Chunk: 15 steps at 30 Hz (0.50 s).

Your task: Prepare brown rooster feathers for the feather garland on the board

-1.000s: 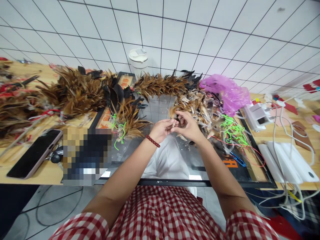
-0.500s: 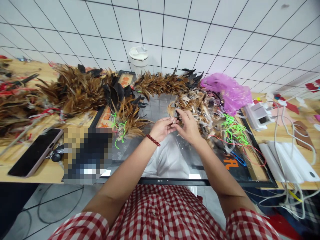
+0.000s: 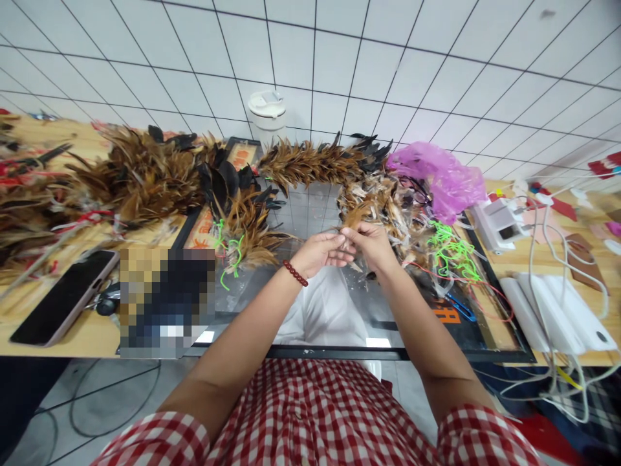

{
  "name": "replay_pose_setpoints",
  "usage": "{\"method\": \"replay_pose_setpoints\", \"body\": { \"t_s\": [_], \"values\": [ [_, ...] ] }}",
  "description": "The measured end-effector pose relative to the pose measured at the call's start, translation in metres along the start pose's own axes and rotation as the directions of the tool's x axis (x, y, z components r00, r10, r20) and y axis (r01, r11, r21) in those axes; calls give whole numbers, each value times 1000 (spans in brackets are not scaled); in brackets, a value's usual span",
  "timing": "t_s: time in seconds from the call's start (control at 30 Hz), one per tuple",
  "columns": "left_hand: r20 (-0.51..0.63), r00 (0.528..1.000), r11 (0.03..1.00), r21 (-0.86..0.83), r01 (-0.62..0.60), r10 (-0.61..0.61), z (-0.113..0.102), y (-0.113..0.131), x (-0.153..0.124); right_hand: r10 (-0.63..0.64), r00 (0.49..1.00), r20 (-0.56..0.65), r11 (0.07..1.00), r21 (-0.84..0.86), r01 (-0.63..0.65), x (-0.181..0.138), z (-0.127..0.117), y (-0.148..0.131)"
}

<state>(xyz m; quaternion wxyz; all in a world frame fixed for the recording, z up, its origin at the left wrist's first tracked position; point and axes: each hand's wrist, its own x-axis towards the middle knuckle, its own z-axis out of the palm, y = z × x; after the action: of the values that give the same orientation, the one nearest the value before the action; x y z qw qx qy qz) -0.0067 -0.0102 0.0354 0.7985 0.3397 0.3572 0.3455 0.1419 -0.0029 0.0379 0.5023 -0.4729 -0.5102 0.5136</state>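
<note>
"Golden-brown tuft of soft feathers (image 3: 357, 217) is at the middle of the frame, between the bare left hand (image 3: 317, 252) and the bare right hand (image 3: 373, 246). What is different?"

"Half a second ago it stood upright over the left hand, and the right fingers were more spread. Now the right grip is clamped on the tuft, and it leans to the upper right. The left grip is also together on its lower end."

"What does this mean for the work?"

"I judge that both hands now share this one tuft, and the right has the firmer hold."

"And the surface?"

"Pale wooden counter (image 3: 92, 338) carries a flat glass panel with black frame (image 3: 310, 353). Right of the centre lies a heap of loose brown and white feathers (image 3: 388, 210); above the centre, a long brown feather garland with black end (image 3: 313, 162). Bright green strings (image 3: 451, 254) are tangled at the right."

"And the room?"

"White tiled wall with dark lines (image 3: 339, 58) fills the upper part of the frame, and before it stands a white lidded cup (image 3: 268, 120)."
</note>
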Motion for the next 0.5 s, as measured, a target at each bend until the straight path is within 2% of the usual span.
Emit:
{"method": "replay_pose_setpoints", "body": {
  "t_s": [0.07,0.17,0.23,0.3,0.33,0.4,0.5],
  "values": [
    [-25,999,999,36,-38,39,3,-2,1,-50,998,-37,997,-56,48,1,1,2],
    [-124,985,990,89,-110,120,7,-5,2,-79,996,-28,992,-103,76,2,1,5],
    [-177,973,988,77,-136,148,8,-5,3,-104,994,-25,987,-128,100,4,-2,6],
    [-226,962,988,30,-150,153,6,-4,5,-188,980,-67,958,-233,167,6,-8,6],
    [-257,954,987,-3,-161,155,4,-3,5,-252,964,-81,919,-334,212,7,-12,6],
    [-326,930,977,-69,-203,170,0,0,7,-364,931,-41,771,-575,276,7,-20,4],
    [-400,891,951,-125,-285,214,-4,2,8,-378,918,120,491,-815,309,6,-24,3]
  ]
}}
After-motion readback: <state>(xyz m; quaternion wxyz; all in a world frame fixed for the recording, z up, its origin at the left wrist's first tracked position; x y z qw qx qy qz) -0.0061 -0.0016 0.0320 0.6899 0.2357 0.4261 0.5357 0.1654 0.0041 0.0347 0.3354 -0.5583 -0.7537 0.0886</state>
